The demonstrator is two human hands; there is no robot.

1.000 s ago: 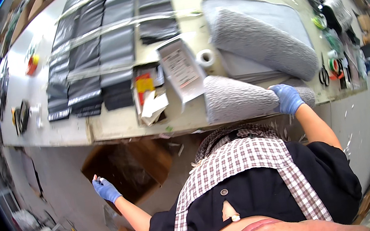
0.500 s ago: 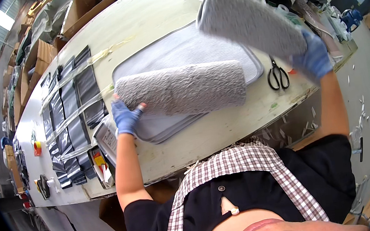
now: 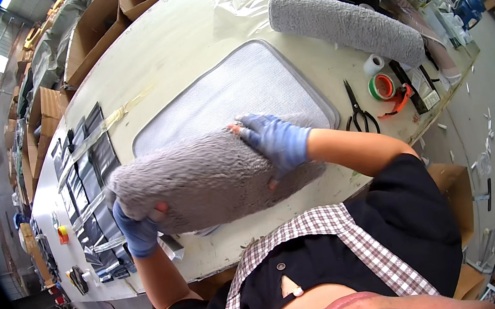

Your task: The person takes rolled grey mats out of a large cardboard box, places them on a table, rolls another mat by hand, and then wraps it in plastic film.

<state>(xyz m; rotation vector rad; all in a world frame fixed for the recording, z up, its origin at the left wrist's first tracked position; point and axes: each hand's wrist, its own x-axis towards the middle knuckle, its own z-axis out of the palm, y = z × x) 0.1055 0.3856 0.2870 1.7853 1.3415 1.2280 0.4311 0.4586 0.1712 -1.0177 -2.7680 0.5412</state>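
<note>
A grey plush mat (image 3: 200,180), rolled or folded into a thick bundle, is tilted between my two hands at the near side of the table. My left hand (image 3: 138,230) grips its left end, with the thumb on the near face. Toward the right part of the bundle, my right hand (image 3: 277,141) clasps the pile, its fingers over the top and the thumb lower down. Behind the bundle lies a flat stack of pale grey mats (image 3: 232,90) with rounded corners, the near part covered. A second grey plush roll (image 3: 343,27) rests at the far right, apart from both hands.
Black-handled scissors (image 3: 353,100), a green-and-red tape roll (image 3: 372,89), an orange tool (image 3: 403,100) and a white roll (image 3: 373,64) lie at the right. Black plastic bags (image 3: 86,196) lie left; clear film (image 3: 245,6) lies far back. Cardboard boxes (image 3: 93,40) line the far-left edge.
My right hand has set its plush roll down at the far right and come back to the other bundle. That bundle has shifted left and nearer, its left end raised and gripped.
</note>
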